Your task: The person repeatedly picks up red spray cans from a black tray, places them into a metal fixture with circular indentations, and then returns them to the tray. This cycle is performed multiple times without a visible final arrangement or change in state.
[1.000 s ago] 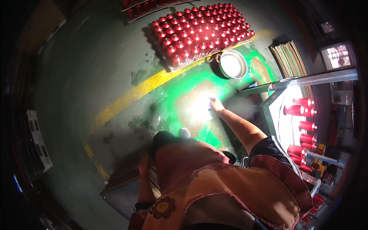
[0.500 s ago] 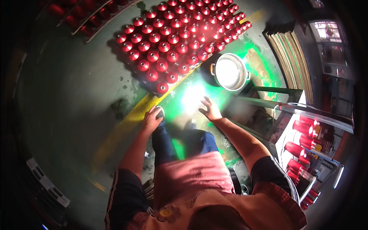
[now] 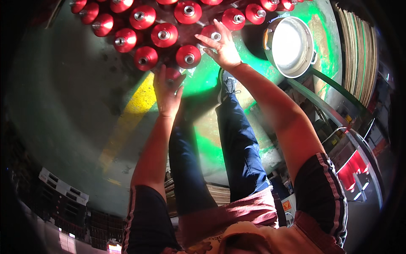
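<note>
Floor [image 3: 76, 106] wide, green-grey, bare room off to left; yellow stripe [image 3: 135, 106] runs diagonal. Red cylinder cluster [image 3: 165, 34] packs top edge, all upright, valve necks toward camera. Metal pot [image 3: 292, 44] sits just right of cluster. Left hand [image 3: 167, 91] wraps front cylinder [image 3: 171, 75], fingers closed around it. Right hand [image 3: 222, 48] spread open, fingertips on next cylinder [image 3: 211, 34], no grasp.
</note>
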### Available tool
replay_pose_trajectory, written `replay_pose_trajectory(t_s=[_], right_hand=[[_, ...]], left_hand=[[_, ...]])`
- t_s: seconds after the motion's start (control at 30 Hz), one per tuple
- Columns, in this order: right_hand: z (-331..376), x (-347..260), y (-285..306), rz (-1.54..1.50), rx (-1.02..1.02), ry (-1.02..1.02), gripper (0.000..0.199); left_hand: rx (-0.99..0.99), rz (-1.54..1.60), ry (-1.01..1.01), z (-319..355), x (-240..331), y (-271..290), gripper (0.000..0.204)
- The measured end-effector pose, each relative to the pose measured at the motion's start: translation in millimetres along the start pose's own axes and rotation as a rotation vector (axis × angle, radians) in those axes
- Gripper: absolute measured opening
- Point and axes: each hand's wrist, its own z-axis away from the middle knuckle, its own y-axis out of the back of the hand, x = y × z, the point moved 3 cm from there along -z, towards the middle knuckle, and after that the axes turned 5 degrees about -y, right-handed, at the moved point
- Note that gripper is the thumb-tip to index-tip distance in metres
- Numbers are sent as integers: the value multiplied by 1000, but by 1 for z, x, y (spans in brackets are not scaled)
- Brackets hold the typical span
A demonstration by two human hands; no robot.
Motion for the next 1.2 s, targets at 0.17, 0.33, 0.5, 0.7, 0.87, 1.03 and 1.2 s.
replay_pose_trajectory(t_s=[0.17, 0.33, 0.5, 0.7, 0.87, 1.03, 1.2], right_hand=[[2, 8, -5, 38, -19, 68, 63], [25, 5, 33, 40, -134, 254, 57], [95, 35, 147, -803, -318, -313, 51], [212, 93, 261, -1844, -107, -854, 50], [238, 140, 295, -1760, 164, -982, 36], [184, 153, 337, -2689, 576, -462, 39], [149, 151, 406, -2660, 654, 94, 43]], left_hand=[[77, -30, 83, -14, -4, -8, 34], [28, 111, 61, -6, 16, 24, 36], [-143, 769, 395, 19, 60, 83, 48], [-369, 1493, 662, -46, 135, 82, 55], [-702, 2166, 786, -131, 247, -21, 52], [-687, 2885, 862, -194, 351, -88, 44], [-485, 1489, 431, -235, 423, -91, 38]])
